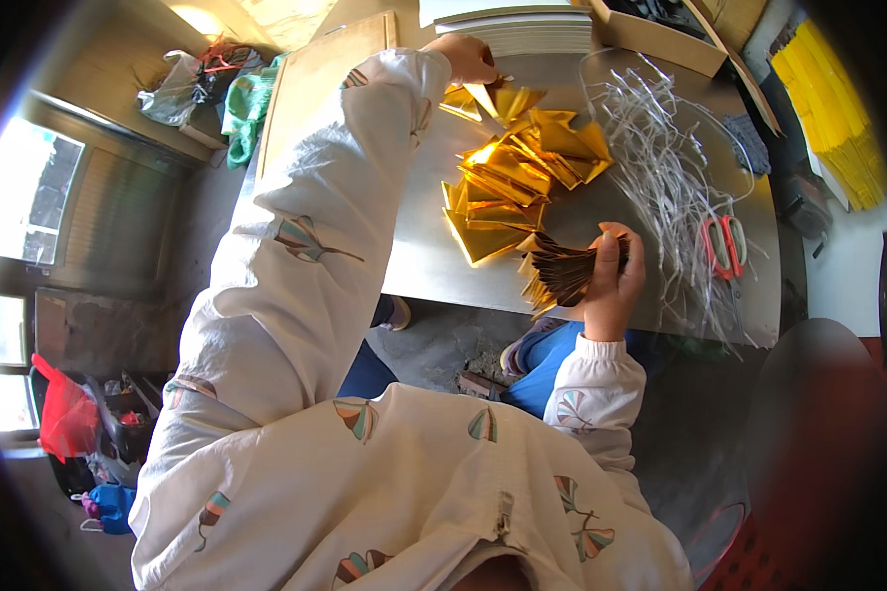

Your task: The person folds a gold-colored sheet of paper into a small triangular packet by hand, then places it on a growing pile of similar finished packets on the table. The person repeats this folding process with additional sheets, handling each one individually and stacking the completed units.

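My right hand (616,281) grips a fanned stack of folded gold foil paper (566,271), thumb on top, at the table's near edge. Its folded edges look dark brown on the side by my fingers. My left hand (466,57) stretches to the far side of the metal table, with its fingers curled at the end of the loose gold foil pieces (508,172). Its fingertips seem to pinch one of these pieces, partly hidden by the hand. The loose pieces lie in an overlapping, curving row between both hands.
Right of the foil lies a tangle of clear plastic strips (650,148), with red-handled scissors (724,246) at its edge. Behind stand a stack of white sheets (512,32) and a cardboard box (660,37). A wooden board (310,98) is at left, yellow packets (828,108) at far right.
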A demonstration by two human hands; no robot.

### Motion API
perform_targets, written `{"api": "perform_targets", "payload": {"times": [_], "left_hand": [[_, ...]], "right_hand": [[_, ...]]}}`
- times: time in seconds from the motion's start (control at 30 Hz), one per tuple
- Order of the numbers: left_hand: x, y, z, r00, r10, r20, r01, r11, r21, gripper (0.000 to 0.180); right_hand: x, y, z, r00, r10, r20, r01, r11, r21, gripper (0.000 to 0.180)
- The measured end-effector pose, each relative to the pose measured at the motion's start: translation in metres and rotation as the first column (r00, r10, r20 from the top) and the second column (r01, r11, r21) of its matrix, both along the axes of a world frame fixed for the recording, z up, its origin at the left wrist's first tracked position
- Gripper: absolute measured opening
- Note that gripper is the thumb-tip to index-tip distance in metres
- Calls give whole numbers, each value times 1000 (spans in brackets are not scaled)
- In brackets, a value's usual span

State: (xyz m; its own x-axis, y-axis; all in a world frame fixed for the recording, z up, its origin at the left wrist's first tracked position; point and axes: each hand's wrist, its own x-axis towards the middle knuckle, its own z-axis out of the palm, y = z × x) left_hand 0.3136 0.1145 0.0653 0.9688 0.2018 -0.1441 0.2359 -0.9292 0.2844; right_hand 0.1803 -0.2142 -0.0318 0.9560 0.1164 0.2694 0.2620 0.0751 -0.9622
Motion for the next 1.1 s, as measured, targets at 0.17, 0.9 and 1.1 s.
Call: {"api": "perform_targets", "payload": {"times": [0.17,0.9,1.1], "left_hand": [[-34,2,12,987,156,26,-123,858,-498,35],[-82,-122,-16,912,219,348,-154,966,-205,64],[-33,-116,-36,984,179,3,-179,983,42,64]], "right_hand": [[-1,-1,4,999,-25,42,27,999,-36,20],[3,-1,-6,983,-184,12,183,982,43,20],[4,-2,-5,985,-154,74,150,987,55,15]]}}
